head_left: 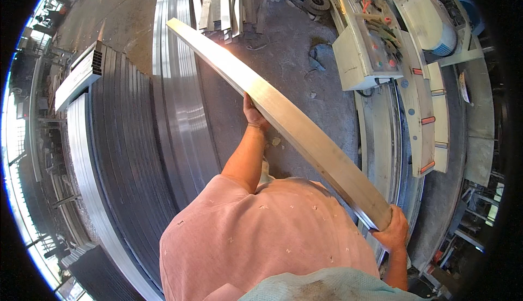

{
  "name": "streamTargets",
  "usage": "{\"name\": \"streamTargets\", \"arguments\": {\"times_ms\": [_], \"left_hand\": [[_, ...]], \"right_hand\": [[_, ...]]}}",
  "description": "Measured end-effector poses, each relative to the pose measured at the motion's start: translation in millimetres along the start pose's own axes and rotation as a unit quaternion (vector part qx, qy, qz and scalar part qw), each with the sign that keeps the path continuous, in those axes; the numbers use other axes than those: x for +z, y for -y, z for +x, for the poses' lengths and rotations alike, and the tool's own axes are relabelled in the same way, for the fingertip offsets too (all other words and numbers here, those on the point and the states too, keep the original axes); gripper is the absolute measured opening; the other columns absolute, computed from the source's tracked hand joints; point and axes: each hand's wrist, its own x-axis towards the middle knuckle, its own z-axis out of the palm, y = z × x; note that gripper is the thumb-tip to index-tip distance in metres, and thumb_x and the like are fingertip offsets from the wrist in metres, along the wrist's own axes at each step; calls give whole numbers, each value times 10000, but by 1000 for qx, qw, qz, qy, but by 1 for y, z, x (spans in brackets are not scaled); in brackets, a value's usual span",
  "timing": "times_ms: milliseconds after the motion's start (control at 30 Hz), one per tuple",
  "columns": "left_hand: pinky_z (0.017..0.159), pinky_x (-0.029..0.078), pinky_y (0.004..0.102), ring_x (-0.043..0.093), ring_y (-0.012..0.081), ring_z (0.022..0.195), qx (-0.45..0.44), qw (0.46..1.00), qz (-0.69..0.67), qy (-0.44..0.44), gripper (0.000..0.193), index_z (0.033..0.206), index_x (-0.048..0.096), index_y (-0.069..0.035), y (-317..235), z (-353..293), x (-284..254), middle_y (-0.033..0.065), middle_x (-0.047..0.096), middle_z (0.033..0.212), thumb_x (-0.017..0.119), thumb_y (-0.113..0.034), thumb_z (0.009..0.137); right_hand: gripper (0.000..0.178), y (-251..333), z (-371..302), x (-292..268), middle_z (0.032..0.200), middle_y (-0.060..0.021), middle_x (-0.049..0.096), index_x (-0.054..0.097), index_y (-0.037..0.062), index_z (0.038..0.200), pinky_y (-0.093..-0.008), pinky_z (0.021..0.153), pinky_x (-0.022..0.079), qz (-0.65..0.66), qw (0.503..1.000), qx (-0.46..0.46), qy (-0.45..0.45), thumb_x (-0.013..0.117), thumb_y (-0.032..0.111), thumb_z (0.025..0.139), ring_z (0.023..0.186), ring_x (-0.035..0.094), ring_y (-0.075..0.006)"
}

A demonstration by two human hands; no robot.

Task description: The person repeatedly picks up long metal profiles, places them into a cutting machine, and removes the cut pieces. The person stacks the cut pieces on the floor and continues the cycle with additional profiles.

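A long, straight-edged metal bar (305, 129), silvery with a bright glare near its far part, slants across in front of me from far left to near right. My left hand (254, 113) grips it from below near its middle; most of those fingers are hidden behind the bar. At the near right end, my right hand (393, 230) is wrapped round the bar's end, thumb side up. Both hands hold the bar raised above the floor.
Long metal profiles (128, 132) lie stacked at my left, with shiny flat lengths (182, 110) beside them. Short offcuts (226, 9) are piled ahead near a small wheel (317, 2). On the right stands a machine with a control box (362, 58) and a long bench (381, 132).
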Motion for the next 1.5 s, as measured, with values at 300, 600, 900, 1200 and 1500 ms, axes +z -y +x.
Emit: {"name": "streamTargets", "arguments": {"times_ms": [300,600,900,1200,1500], "left_hand": [[1042,533,495,669,365,1175,36,998,39,15,780,1408,587,-5,-20,12,35,188,679,1339,576,-650,970],[1008,550,477,674,332,1168,99,983,110,108,663,1383,612,-90,-48,19,40,117,691,1311,567,-621,989],[969,566,509,698,366,1098,102,969,140,176,737,1411,571,-49,-52,5,50,221,711,1232,573,-640,970],[933,587,522,708,363,1084,151,943,158,251,693,1449,540,-109,-53,-12,80,205,707,1236,533,-634,997],[957,573,500,702,350,1130,96,913,204,341,703,1419,588,-72,-67,-28,79,194,712,1255,526,-636,1004]], "right_hand": [[992,-1,-19,-6,1243,-189,614,541,21,1338,-499,1004,465,16,999,19,-26,994,235,482,1151,597,-407],[1034,-17,-66,-45,1331,-208,588,534,17,1393,-519,1098,411,75,994,41,-67,978,203,478,1253,543,-432],[958,-39,-75,-26,1322,-215,573,545,12,1356,-510,1086,445,127,984,0,-127,918,117,480,1238,556,-434],[983,-67,-79,8,1394,-198,538,534,17,1417,-480,1124,457,192,963,31,-189,928,75,518,1308,557,-405],[949,-80,-101,-2,1418,-205,518,505,0,1469,-455,1133,429,297,930,-56,-211,815,111,578,1310,560,-366]]}}
